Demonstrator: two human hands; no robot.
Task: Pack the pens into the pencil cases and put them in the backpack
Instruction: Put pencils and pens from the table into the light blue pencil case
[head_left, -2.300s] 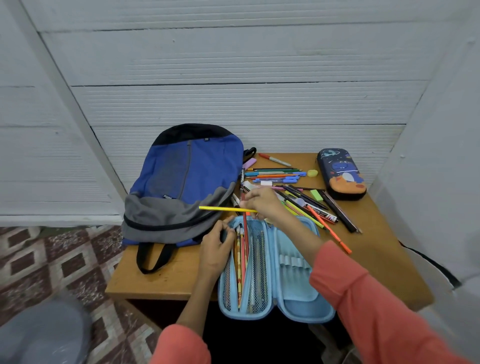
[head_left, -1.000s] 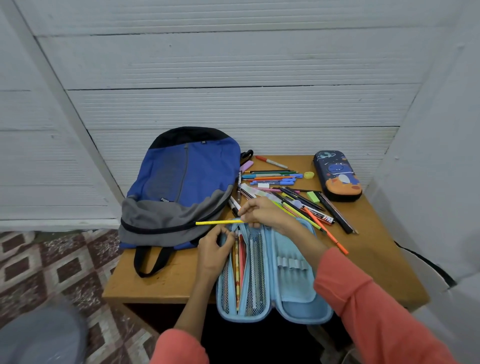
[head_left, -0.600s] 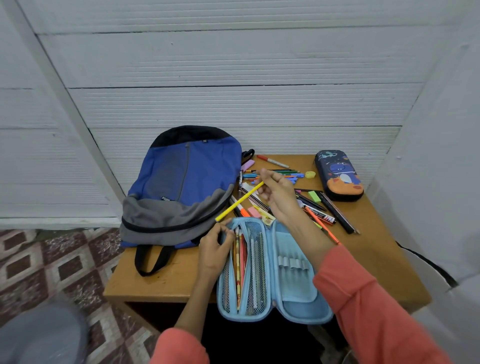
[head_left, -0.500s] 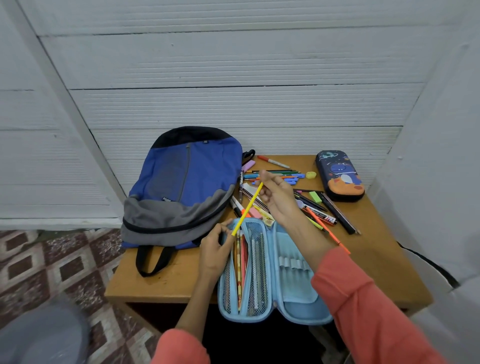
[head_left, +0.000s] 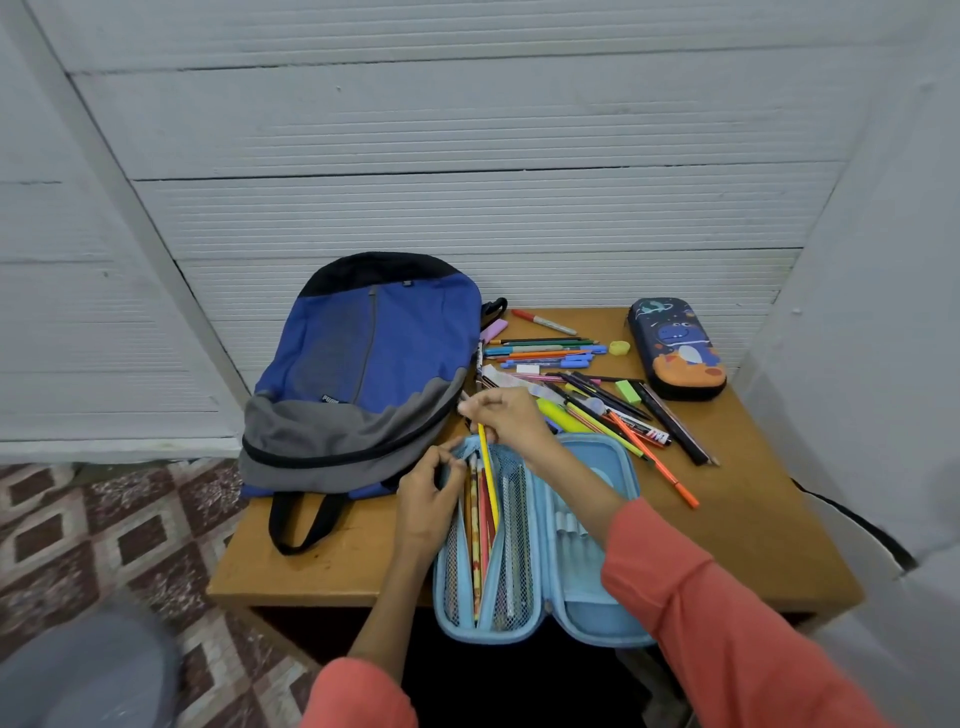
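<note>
Your right hand (head_left: 511, 421) pinches the top end of the yellow pencil (head_left: 488, 478), whose lower end points down into the slit of the mesh pocket (head_left: 514, 545). Your left hand (head_left: 428, 499) grips the pocket's upper edge and holds it open. The likely snag is the tip catching in the mesh or jamming against the pencils already packed there, because the opening is narrow and crowded. If you let go with the left hand too soon, the slit may close on the pencil. The blue case (head_left: 587, 629) overhangs the near edge of the table (head_left: 753, 545), so a firm push toward you could tip it off and spill it. Your right forearm lies just beside the loose pens (head_left: 571, 374), and a careless sweep could roll some off the table. The blue case lies open: its left pocket holds several pencils, while the elastic loops (head_left: 566, 522) on its right half look unfilled. The dark case (head_left: 675, 348) sits shut at the far right corner, its contents hidden. The backpack (head_left: 363, 364) lies flat on the left of the table; its zip looks closed, and nothing shows inside. Most pens lie loose, so the packing is at an early stage.
</note>
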